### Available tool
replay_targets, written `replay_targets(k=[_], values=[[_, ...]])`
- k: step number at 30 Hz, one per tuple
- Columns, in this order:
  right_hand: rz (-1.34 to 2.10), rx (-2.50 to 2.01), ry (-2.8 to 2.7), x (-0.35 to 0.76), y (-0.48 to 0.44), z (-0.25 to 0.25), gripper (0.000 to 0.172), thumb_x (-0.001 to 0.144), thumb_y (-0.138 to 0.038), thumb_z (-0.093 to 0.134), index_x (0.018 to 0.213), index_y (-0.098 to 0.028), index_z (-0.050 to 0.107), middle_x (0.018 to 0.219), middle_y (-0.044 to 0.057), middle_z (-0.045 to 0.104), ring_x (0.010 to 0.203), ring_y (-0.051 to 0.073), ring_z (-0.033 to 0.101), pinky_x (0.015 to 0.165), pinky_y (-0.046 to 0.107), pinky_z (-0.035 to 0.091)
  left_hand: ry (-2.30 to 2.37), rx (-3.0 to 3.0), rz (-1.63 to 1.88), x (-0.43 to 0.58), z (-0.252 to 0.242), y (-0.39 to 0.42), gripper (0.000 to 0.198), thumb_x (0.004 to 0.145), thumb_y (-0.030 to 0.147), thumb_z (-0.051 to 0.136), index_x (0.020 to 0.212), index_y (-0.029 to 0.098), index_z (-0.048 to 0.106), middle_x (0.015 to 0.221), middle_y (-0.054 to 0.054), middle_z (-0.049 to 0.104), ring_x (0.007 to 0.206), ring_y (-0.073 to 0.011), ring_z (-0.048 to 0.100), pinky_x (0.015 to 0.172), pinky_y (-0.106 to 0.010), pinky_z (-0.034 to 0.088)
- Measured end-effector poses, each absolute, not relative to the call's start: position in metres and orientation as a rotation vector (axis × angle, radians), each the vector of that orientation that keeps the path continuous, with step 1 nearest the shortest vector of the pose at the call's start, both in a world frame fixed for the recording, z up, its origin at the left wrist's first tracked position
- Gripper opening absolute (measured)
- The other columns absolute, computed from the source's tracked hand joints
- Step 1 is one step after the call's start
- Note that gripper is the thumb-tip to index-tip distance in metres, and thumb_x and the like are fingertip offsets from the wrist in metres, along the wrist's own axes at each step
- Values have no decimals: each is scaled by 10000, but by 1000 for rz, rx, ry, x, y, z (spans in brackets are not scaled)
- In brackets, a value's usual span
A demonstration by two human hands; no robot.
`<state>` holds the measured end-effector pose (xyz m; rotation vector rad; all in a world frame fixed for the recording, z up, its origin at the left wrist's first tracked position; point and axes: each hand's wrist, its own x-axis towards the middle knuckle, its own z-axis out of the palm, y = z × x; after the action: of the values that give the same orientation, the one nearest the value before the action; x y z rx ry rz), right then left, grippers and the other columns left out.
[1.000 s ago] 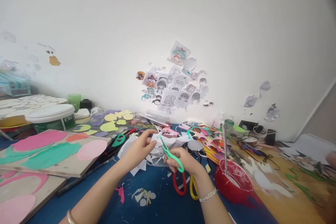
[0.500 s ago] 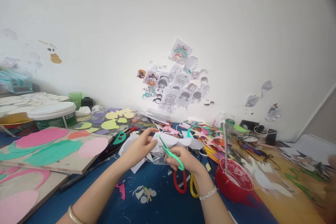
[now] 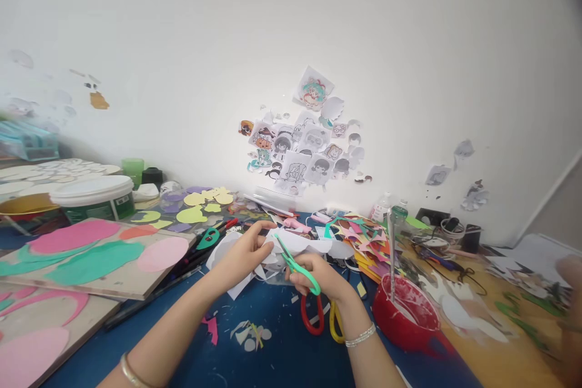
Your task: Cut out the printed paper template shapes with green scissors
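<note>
If the paper (image 3: 297, 242) slips from the left hand (image 3: 249, 254), fingers loosely pinched on it, scissors (image 3: 294, 264) gripped in the right hand's (image 3: 316, 273) curled fingers could nick a fingertip.

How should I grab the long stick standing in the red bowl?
Pinch the long stick near its top, probably coming down from above. It stands almost upright and pokes well above the rim of the red bowl. The bowl's inside is smeared with something pale, so a hand up high should stay cleaner.
</note>
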<state>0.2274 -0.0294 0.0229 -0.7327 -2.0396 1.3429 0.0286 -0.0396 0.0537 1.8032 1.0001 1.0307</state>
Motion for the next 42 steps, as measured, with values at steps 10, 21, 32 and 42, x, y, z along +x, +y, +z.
replay_targets(k=[10, 21, 32, 42], values=[[1351, -777, -2026, 226, -31, 25, 314, 734, -434, 585, 677, -126, 564, 471, -39, 455, 422, 81, 398, 455, 221, 359, 981, 1769, 1045, 30, 52, -38, 349, 773, 356, 422, 1087, 208, 393, 499, 96, 327, 456, -106, 391, 458, -216, 348], [1347, -786, -2010, 226, -30, 23, 314, 738, -430, 582, 670, -126, 545, 466, -43, 450, 413, 70, 387, 433, 200, 325, 970, 1614, 1098, 29, 57, -40, 346, 767, 392, 423, 1062, 211, 430, 546, 72, 457, 458, -105, 453, 452, -225, 386], [1219, -791, -1869, 217, -26, 16, 321, 732, -441, 586, 703, -125, 539, 454, -49, 453, 404, 67, 382, 418, 196, 307, 760, 1429, 940, 37, 45, -36, 185, 714, 327, 539, 824, 188, 485, 547, 49, 548, 431, -78, 468, 470, -210, 398], [1216, -799, -1818, 210, -19, 6, 326, 693, -441, 625, 735, -130, 538, 451, -57, 440, 400, 72, 399, 397, 198, 327, 952, 1678, 1187, 54, 34, -31, 300, 739, 478, 454, 625, 205, 403, 445, 67, 481, 353, -99, 437, 397, -227, 351]])
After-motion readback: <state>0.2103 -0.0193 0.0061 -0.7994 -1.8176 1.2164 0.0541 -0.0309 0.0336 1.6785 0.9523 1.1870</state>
